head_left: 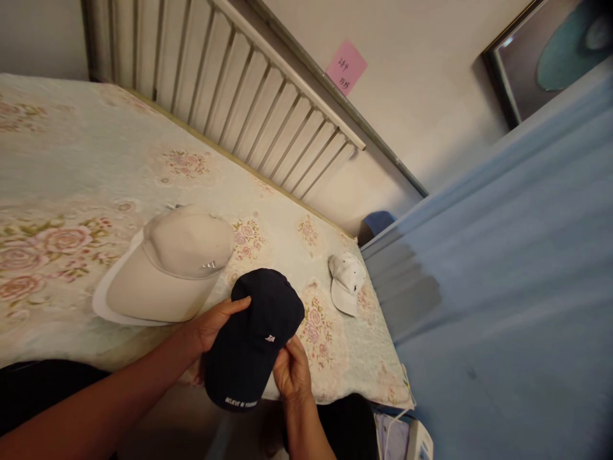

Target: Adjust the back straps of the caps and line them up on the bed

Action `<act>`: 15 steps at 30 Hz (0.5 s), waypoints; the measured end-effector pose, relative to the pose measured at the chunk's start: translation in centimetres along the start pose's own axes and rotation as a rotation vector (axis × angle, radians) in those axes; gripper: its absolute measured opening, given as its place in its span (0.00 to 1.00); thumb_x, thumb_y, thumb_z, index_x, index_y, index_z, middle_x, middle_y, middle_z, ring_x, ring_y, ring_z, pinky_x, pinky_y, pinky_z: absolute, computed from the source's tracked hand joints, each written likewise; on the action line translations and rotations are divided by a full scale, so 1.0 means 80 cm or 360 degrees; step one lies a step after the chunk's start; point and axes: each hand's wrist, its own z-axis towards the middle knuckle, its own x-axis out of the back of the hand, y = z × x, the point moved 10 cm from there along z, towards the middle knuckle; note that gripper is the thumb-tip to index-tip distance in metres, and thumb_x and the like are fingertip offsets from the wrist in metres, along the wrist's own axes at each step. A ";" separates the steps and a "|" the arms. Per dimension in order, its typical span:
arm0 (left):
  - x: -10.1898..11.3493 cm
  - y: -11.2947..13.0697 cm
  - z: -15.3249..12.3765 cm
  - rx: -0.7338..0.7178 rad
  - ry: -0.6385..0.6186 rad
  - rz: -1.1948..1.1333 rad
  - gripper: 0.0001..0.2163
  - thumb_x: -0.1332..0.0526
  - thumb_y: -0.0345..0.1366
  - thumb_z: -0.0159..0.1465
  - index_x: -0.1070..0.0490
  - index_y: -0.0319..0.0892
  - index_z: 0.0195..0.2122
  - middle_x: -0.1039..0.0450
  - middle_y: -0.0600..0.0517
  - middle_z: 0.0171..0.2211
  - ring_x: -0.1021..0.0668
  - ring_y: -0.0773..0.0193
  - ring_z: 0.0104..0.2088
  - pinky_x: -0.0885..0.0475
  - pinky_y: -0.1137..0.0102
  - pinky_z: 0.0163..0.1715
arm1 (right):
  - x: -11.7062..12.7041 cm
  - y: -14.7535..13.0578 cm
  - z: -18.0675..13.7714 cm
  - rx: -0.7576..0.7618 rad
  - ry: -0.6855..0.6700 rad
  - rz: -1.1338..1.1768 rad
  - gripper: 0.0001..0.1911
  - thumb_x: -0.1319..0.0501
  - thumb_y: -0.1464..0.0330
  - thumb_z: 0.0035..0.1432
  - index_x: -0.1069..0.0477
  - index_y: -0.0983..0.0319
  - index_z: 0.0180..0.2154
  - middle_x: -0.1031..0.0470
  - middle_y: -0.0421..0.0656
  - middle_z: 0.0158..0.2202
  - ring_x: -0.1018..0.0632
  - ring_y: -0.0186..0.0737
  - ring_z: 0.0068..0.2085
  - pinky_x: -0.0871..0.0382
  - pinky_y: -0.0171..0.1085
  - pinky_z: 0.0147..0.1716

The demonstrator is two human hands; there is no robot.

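A dark navy cap [253, 338] with small white lettering on its brim is held over the near edge of the bed. My left hand [213, 326] grips its left side, thumb across the crown. My right hand [291, 370] pinches the right side of the brim from below. A beige cap [172, 268] lies on the floral bedspread [71, 191] just left of the navy cap, stacked on a white brim beneath it. A small white cap [347, 281] rests farther right near the bed's corner.
A slatted white headboard [249, 83] runs along the far side of the bed. A pink sticky note [345, 66] is on the wall. A blue curtain [517, 287] hangs at the right. A framed picture [550, 57] sits at top right.
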 end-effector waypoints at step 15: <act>-0.004 -0.002 0.004 -0.0012 -0.0085 0.0034 0.22 0.34 0.43 0.55 0.27 0.33 0.46 0.19 0.42 0.33 0.19 0.50 0.32 0.29 0.55 0.46 | 0.022 0.006 0.004 0.0015 0.0128 0.0054 0.21 0.34 0.68 0.52 0.28 0.63 0.49 0.22 0.46 0.48 0.24 0.41 0.51 0.39 0.44 0.60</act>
